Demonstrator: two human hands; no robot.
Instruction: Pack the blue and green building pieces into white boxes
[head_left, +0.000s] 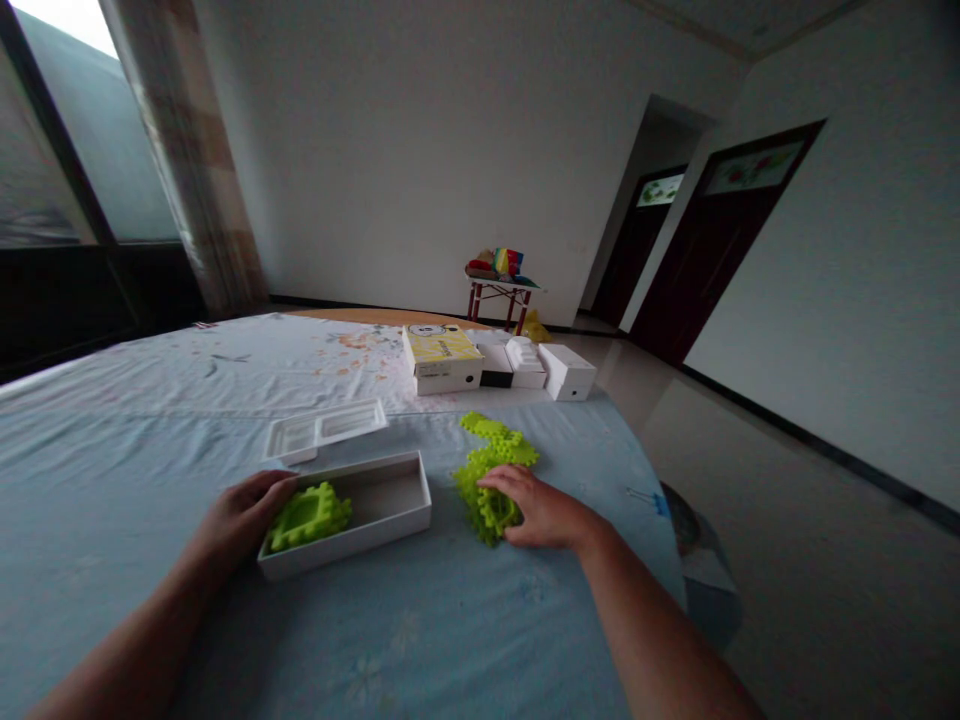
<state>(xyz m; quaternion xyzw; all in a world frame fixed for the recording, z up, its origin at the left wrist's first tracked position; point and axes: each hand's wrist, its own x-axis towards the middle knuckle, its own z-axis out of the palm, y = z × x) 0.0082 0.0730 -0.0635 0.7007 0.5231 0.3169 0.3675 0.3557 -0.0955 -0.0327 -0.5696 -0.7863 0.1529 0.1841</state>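
An open white box [390,528] lies on the cloth in front of me. My left hand [251,508] is closed over the box's left end, its fingertips beside a lime-green interlocking piece [311,515] in that half of the box. To the right of the box is a loose pile of similar green notched pieces [487,462]. My right hand [529,505] curves its fingers and thumb around a green piece [496,512] at the near side of the pile. How firmly that piece is gripped is partly hidden by the fingers.
Two white plastic trays [349,422] lie behind the box. Farther back stand a yellow-and-white carton [442,360] and several smaller white boxes [568,372]. The round table's cloth [420,640] curves away at the right, where a blue clip [658,503] sits at the edge.
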